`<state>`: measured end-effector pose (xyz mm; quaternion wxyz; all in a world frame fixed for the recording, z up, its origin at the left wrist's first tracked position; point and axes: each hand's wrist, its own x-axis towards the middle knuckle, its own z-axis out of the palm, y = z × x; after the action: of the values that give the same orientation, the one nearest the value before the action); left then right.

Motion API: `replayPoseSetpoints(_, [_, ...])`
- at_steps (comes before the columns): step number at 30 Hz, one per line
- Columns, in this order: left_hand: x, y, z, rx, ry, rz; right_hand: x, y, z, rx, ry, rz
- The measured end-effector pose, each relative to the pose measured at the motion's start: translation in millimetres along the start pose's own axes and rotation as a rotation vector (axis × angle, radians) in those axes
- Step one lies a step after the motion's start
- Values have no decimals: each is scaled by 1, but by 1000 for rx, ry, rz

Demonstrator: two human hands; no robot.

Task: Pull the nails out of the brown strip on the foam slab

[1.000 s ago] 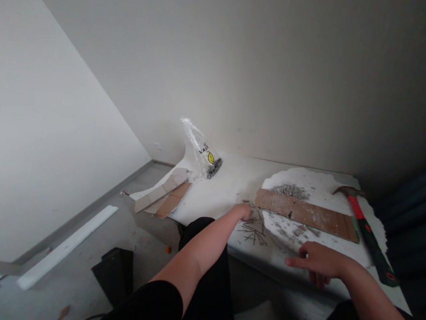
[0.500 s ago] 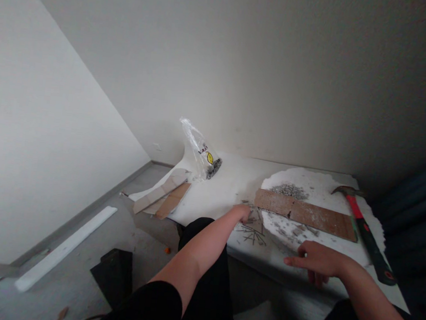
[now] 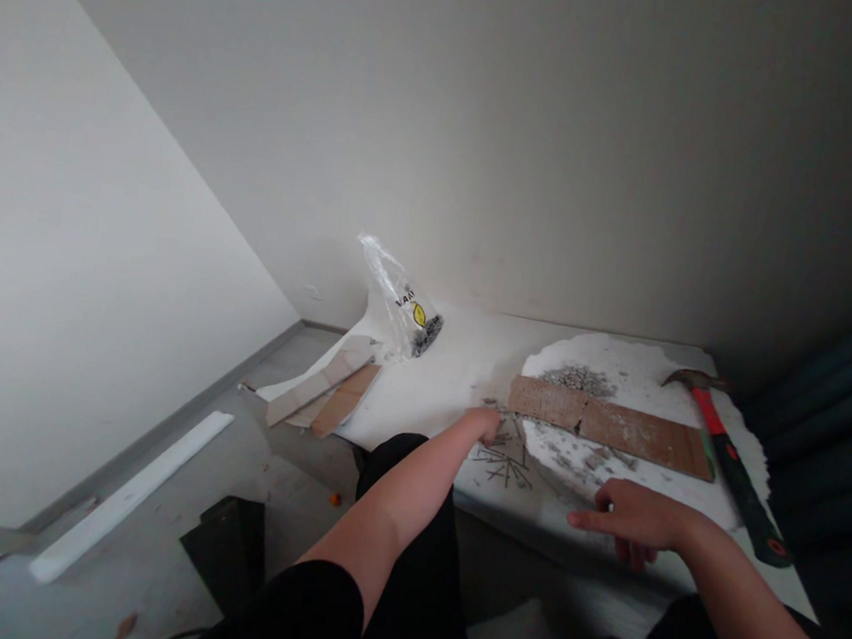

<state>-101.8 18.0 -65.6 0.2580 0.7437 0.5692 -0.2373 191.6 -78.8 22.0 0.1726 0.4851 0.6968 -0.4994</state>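
Observation:
My left hand (image 3: 485, 426) rests low over the white tabletop, its fingers curled and mostly hidden from me. Beside and below it lie several thin dark nails (image 3: 508, 471), loosely scattered. Over the table's front edge hovers my right hand (image 3: 633, 520), with one finger stretched out, the others bent down apart, and nothing seen in it. Ahead of that hand a reddish-brown strip (image 3: 637, 437), cracked across its left part, lies on a rough-edged white sheet (image 3: 662, 367). A pile of small grey pieces (image 3: 578, 379) sits behind the strip.
A claw hammer (image 3: 738, 480) with a red and black handle lies at the right end. A clear plastic bag (image 3: 398, 302) with dark contents stands by the wall, near cardboard pieces (image 3: 347, 399). On the floor are a white plank (image 3: 134, 494) and a dark box-like object (image 3: 227, 547).

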Motion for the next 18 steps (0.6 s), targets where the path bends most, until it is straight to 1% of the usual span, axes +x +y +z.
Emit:
replayPoseSetpoints(2, [-3, 3, -3, 79, -15, -47, 0, 1, 0, 2, 2, 0])
replayPoseSetpoints(4, [-6, 6, -6, 110, -11, -64, 0, 0, 0, 2, 1, -2])
replayPoseSetpoints(8, [-10, 9, -9, 109, 15, -73, -3, -2, -2, 6, -12, -11])
replayPoseSetpoints(12, [-11, 9, -9, 120, 22, -74, -3, -3, -2, 3, -4, 12])
replayPoseSetpoints(18, [-16, 12, -8, 116, 26, -85, -2, -2, -1, -27, -15, -10])
